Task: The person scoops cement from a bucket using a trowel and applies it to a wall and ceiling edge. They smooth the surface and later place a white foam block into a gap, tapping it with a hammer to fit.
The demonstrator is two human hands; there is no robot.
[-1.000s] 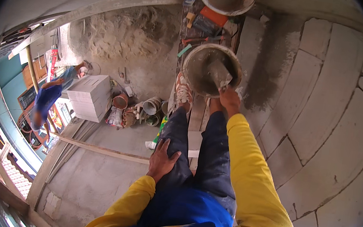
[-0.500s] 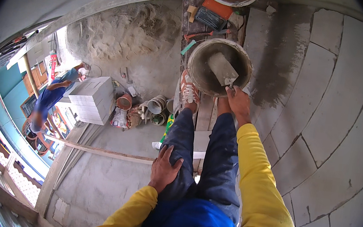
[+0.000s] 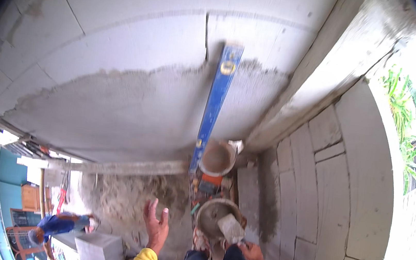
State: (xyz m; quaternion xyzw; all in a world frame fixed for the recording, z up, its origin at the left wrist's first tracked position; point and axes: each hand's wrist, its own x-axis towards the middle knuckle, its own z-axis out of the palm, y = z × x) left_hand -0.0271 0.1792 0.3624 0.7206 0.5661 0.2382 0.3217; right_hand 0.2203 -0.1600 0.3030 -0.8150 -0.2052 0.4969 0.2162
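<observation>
My left hand (image 3: 157, 225) is raised over the floor left of the bucket, fingers apart, holding nothing. My right hand (image 3: 250, 253) grips the handle of a trowel (image 3: 231, 228), whose pale, mortar-smeared blade rests in a round bucket (image 3: 210, 216) of grey mortar by my feet. Beyond it are small tools, an orange flat item (image 3: 210, 179) and a second round tub (image 3: 216, 157) with grey contents. A long blue spirit level (image 3: 213, 105) stands beside that tub, leaning against a partly plastered block wall (image 3: 103, 96).
A concrete column (image 3: 319, 71) and another block wall (image 3: 333, 208) with an opening stand to my right. Down on the left are a sand pile (image 3: 122, 192), stacked blocks (image 3: 102, 254), a wooden beam (image 3: 156, 168) and a co-worker in blue (image 3: 58, 226).
The view has tilted up, bringing the wall and whole level into sight. My left hand has lifted off my thigh; my right hand still holds the trowel in the bucket.
</observation>
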